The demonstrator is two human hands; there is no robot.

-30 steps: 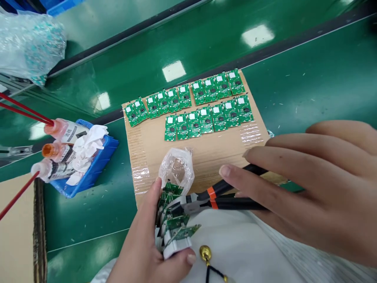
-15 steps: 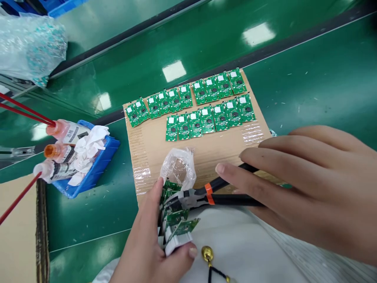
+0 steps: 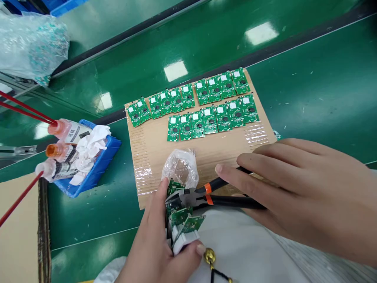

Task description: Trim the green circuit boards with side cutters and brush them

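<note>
Green bench [image 3: 306, 90], cardboard sheet [image 3: 153, 165] — rows of circuit boards [image 3: 212, 106]. Left hand [image 3: 150, 251] pinches a stack of boards [image 3: 180, 218]; right hand [image 3: 306, 188] curls over orange-banded pliers [image 3: 226, 201].

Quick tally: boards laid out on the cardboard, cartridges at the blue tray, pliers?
Green circuit boards on the cardboard sheet: 17
Dispensing cartridges at the blue tray: 3
Pliers in the right hand: 1
Total: 21
Stack of boards in the left hand: too hidden to count, left out
</note>
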